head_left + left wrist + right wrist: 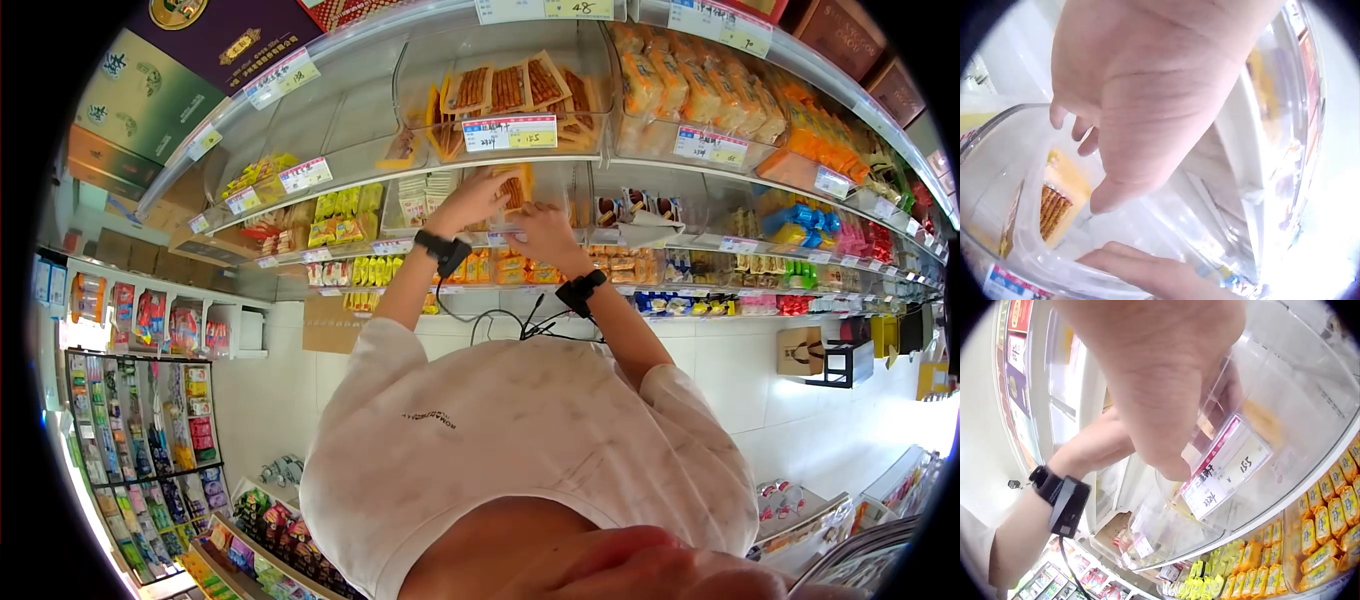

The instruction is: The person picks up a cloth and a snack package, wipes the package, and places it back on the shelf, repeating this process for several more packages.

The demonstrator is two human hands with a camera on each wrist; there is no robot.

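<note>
My left hand (478, 202) reaches over a clear plastic bin (1022, 119) on the second shelf. In the left wrist view its fingers are loosely bent above the bin, with nothing between them. Below lies an orange-yellow snack pack (1057, 203) with brown strips in its window; the head view shows this pack (514, 190) between the two hands. My right hand (548, 236) is at the bin's front. The right wrist view shows its thumb outside by the price tag (1227, 467) and fingers behind the front wall, gripping it.
Above, another clear bin holds similar strip packs (508, 88), with wrapped orange snacks (690, 90) to its right. Beside the left hand stand white-and-green packets (424, 195). Yellow packets (1260, 581) fill the shelf below. Cables (500, 322) hang from the wrist cameras.
</note>
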